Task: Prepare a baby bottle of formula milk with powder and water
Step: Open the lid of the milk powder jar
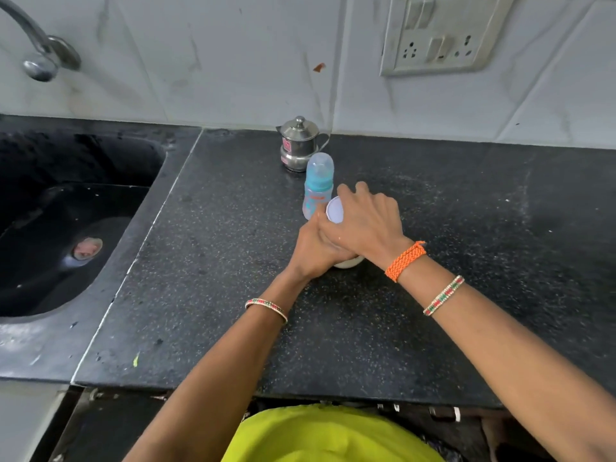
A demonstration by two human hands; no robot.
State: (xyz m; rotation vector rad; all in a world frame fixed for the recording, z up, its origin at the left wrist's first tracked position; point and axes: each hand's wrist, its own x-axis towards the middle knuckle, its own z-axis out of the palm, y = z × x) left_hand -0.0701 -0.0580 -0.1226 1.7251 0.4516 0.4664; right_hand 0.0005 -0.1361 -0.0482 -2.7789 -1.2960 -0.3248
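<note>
A baby bottle (pixel 318 186) with a blue collar and clear cap stands upright on the black counter. Just in front of it is a white container, whose base (pixel 348 261) shows under my hands. My left hand (pixel 316 250) wraps around the container's body. My right hand (pixel 366 221) grips the white round lid (pixel 335 211) on top of it. Most of the container is hidden by both hands. A small steel lidded pot (pixel 298 145) stands behind the bottle near the wall.
A black sink (pixel 66 228) lies to the left, with a tap (pixel 36 48) above it. The black granite counter (pixel 466 228) stretches to the right. A wall socket plate (pixel 436 35) sits on the tiled wall behind.
</note>
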